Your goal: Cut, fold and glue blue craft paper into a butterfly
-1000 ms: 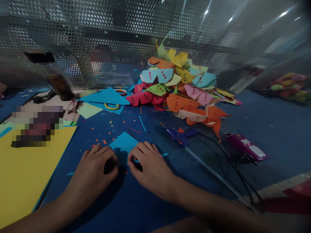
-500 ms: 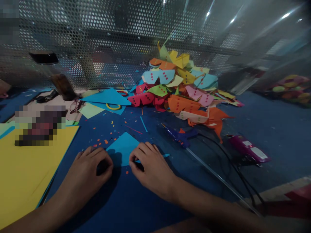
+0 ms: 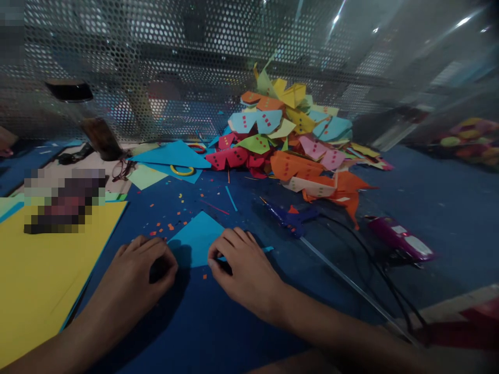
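A folded piece of blue paper (image 3: 198, 240) lies on the blue table between my hands, its pointed top facing away from me. My right hand (image 3: 245, 272) is closed at its right side, thumb and index finger pinching the lower edge, and a blue tip sticks out past the fingers. By the left corner, my left hand (image 3: 146, 267) is curled with thumb and index fingertips together. Its shadow falls on the paper. Whatever these left fingertips hold, if anything, is hidden.
A heap of colourful folded paper shapes (image 3: 288, 130) stands at the back. To the right lie a blue glue gun (image 3: 290, 221) with a cable and a purple device (image 3: 401, 239). Yellow sheets (image 3: 50, 275) are on the left; a bottle (image 3: 97, 130) stands behind, near paper scraps (image 3: 170, 226).
My left hand has shifted slightly to the left along the paper's edge. My right hand and the blue paper are almost where they were.
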`<state>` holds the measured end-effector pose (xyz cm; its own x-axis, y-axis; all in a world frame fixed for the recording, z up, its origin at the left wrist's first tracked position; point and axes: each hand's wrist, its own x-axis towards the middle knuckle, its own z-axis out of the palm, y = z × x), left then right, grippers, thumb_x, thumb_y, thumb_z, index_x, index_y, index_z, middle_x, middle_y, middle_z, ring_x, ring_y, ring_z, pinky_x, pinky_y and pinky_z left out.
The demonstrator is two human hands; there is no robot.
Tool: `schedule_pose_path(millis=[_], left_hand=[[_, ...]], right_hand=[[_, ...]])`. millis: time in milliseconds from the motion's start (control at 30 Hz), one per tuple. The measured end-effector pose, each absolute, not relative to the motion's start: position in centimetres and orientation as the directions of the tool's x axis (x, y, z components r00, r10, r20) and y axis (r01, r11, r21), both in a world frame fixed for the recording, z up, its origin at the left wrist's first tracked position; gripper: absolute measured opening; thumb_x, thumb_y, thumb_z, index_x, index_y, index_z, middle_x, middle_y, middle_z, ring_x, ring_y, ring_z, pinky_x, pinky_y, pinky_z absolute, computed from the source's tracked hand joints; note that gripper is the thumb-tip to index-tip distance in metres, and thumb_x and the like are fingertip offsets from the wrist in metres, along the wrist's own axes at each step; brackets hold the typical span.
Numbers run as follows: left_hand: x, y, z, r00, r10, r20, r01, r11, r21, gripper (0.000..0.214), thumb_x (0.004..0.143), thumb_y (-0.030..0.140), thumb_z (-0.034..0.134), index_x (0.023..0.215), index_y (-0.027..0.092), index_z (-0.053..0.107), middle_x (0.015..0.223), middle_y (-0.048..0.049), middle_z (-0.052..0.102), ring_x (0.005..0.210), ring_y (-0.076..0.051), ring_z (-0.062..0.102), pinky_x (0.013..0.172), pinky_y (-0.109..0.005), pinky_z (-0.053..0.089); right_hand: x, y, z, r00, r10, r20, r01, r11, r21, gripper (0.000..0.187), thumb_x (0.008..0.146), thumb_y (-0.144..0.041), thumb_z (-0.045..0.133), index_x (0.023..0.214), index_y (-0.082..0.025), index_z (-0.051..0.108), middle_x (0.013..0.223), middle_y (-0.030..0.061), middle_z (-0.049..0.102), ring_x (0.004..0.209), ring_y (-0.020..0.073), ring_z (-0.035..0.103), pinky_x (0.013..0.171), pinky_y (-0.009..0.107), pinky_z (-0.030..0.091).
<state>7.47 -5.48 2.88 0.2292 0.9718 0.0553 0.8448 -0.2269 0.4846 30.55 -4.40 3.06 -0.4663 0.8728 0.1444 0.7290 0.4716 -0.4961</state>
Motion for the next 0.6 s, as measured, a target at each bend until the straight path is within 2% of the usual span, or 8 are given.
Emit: schedule_pose_path(millis=[600], left_hand=[[6.60, -5.55, 2.77, 0.211, 0.977, 0.042, 0.839, -0.203, 0.504, 0.015, 0.079, 0.035, 0.056, 0.071, 0.027, 0.066, 0.077, -0.0033, 0.070, 0.082, -0.028, 0.060, 0.075, -0.042, 0.040]], right_hand=[[30.58, -4.50, 2.99, -0.468, 0.871, 0.147, 0.726, 0.474, -0.499, 0.008, 0.095, -0.016, 0.064, 0.089, -0.021, 0.063, 0.099, 0.0008, 0.067, 0.100, 0.0209, 0.057, 0.088, 0.038, 0.039]])
